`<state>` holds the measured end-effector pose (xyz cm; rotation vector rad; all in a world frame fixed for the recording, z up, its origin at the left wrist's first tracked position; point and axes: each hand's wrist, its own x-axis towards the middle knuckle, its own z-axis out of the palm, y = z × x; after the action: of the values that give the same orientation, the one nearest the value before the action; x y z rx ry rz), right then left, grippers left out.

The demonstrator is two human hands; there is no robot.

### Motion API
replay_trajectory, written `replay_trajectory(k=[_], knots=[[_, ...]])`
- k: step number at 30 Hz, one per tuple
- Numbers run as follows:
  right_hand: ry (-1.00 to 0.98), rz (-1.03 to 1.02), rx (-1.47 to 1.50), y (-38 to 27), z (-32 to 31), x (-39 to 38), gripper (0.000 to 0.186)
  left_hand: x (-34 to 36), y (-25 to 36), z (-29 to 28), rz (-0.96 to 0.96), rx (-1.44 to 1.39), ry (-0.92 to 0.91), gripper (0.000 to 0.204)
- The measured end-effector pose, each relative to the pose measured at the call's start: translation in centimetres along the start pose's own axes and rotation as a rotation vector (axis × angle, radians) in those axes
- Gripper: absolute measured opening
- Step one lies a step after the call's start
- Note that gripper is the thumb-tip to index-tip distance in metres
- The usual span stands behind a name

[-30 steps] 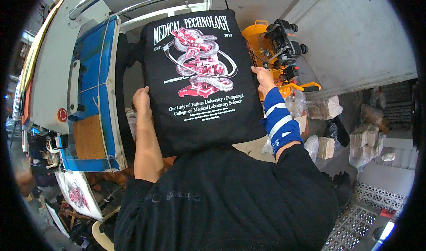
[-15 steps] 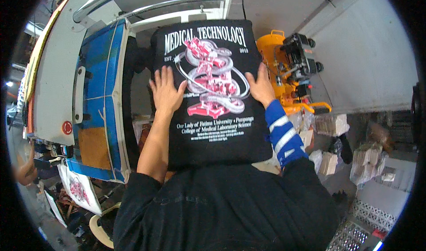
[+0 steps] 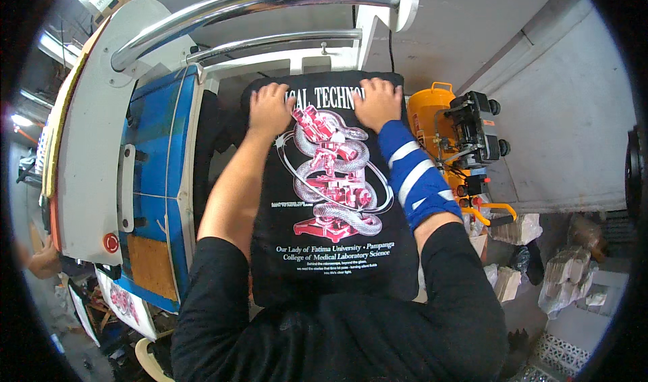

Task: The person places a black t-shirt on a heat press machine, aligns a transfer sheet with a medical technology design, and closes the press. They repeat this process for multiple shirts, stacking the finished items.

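A black printed T-shirt (image 3: pixel 320 247) lies stretched over a flat rectangular platen in front of me. White lettering runs across its top, above a red and grey picture of microscopes with a snake coiled round them, and smaller lettering sits below. My left hand (image 3: pixel 271 110) rests on the shirt's upper left part, its fingers forward and a little bent. On the upper right part lies my right hand (image 3: pixel 378 104), fingers likewise pointing away from me. Both hands cover pieces of the top lettering, and neither holds anything. A blue and white wrap covers my right forearm.
Left of the platen stands a press with a blue side (image 3: pixel 158 139), a grey panel (image 3: pixel 84 159) and a red button (image 3: pixel 110 243). A chrome bar (image 3: pixel 270 2) arches beyond the shirt. At right are an orange air compressor (image 3: pixel 432 115) and plastic-wrapped bundles (image 3: pixel 565 277).
Both hands have slid away from me, from the sides of the picture up to the top lettering. My view has shifted, so more of the chrome bar shows.
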<state>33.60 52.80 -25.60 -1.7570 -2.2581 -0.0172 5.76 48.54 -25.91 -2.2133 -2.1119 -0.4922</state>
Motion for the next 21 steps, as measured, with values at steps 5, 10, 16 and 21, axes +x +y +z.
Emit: replay_trajectory(k=[5,10,16,21], knots=[[0.120,0.085,-0.037,3.0,-0.2,-1.1,0.056,-2.2,-4.5,-1.0,-0.165,0.047,0.136,0.036],[-0.072,-0.261,0.164,-4.3,-4.8,-15.5,0.074,-14.5,4.7,-3.1,0.020,-0.257,0.025,0.058],[-0.273,-0.229,0.170,-7.6,-8.9,-36.9,0.071,-33.9,7.1,-8.6,-0.134,-0.019,-0.107,0.076],[-0.231,-0.175,0.064,-5.7,-8.9,-42.7,0.074,-40.1,5.8,-8.3,-0.176,-0.258,-0.013,0.081]])
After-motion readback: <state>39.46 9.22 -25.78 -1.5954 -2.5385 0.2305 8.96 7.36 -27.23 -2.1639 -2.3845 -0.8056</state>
